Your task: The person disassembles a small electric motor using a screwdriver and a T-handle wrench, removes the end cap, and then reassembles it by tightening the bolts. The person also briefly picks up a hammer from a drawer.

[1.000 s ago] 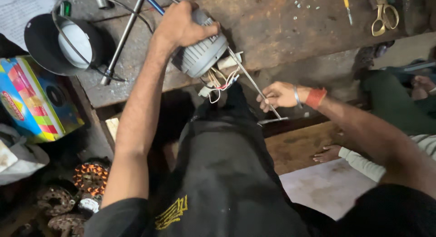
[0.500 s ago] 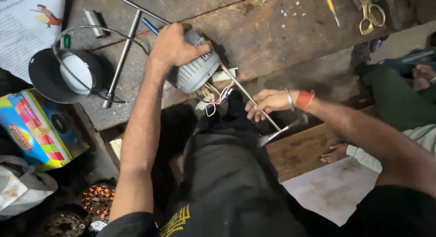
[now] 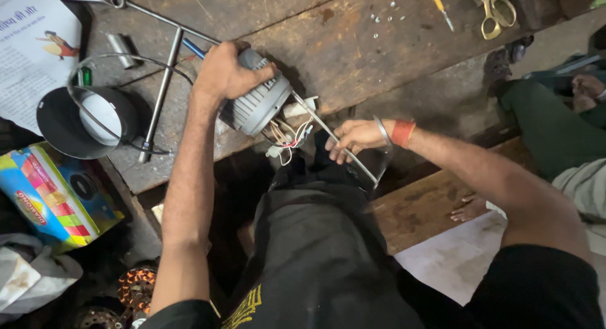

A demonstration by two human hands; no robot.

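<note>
Knees in dark trousers (image 3: 315,253) fill the nearest ground, wedged against the bench edge, so little open room is left below either hand. Just beyond them the right hand (image 3: 355,140) is pinched shut on a thin metal rod (image 3: 344,145) that slants from the motor down past the fingers to a bent end; the wrist carries a bangle and an orange band (image 3: 402,132), and the forearm runs off to the right. Up and to the left of it, the left hand (image 3: 226,73) is clamped over the top of a grey ribbed motor housing (image 3: 255,105), arm straight, pressing it at the lip of the wooden workbench (image 3: 353,32). Loose coloured wires (image 3: 287,136) spill from the housing between the 2 hands. Left of the left hand lie a crossed steel bar (image 3: 165,83) and a black bowl-shaped lamp shade (image 3: 85,121), with a colourful carton (image 3: 53,193) lower down. Far beyond the right hand, yellow-handled scissors (image 3: 495,13) and a yellow screwdriver (image 3: 440,6) rest on the scarred planks, with open board between.
</note>
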